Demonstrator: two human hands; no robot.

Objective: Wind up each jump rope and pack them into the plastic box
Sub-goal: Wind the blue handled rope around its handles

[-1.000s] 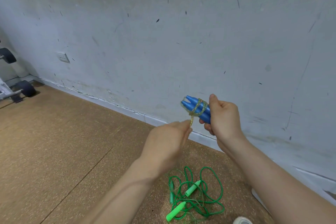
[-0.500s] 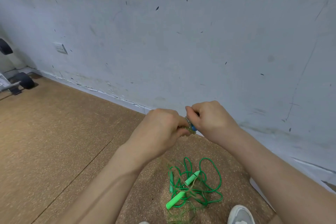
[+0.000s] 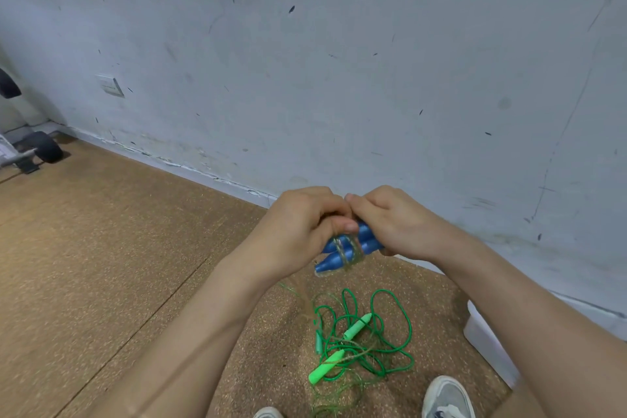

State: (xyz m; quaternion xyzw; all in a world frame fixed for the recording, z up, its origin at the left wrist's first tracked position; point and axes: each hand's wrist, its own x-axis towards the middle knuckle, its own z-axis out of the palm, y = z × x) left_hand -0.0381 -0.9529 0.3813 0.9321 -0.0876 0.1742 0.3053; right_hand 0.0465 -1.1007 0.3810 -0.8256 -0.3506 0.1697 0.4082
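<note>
Head view, looking down at a brown, cork-textured floor that meets a pale grey-blue wall along a low skirting with chipped paint. The wall is flecked with small dark marks and thin scratches, and a white wall socket sits low on it at the left. At the far left edge a black wheel of some partly seen equipment rests on the floor. A thin dark seam crosses the floor diagonally. Centre: the blue jump rope, its two handles side by side and bound by loops of pale translucent cord, is held in the air above the floor between both hands. The left hand has a closed grip on the handles, its thumb pressed on the blue plastic. The right hand has its fingers curled round the same handles from the other side. Below them the green jump rope lies loose and tangled on the floor. The white plastic box stands on the floor at the right, near the wall, largely hidden by the right forearm. Two shoes show at the bottom edge.
</note>
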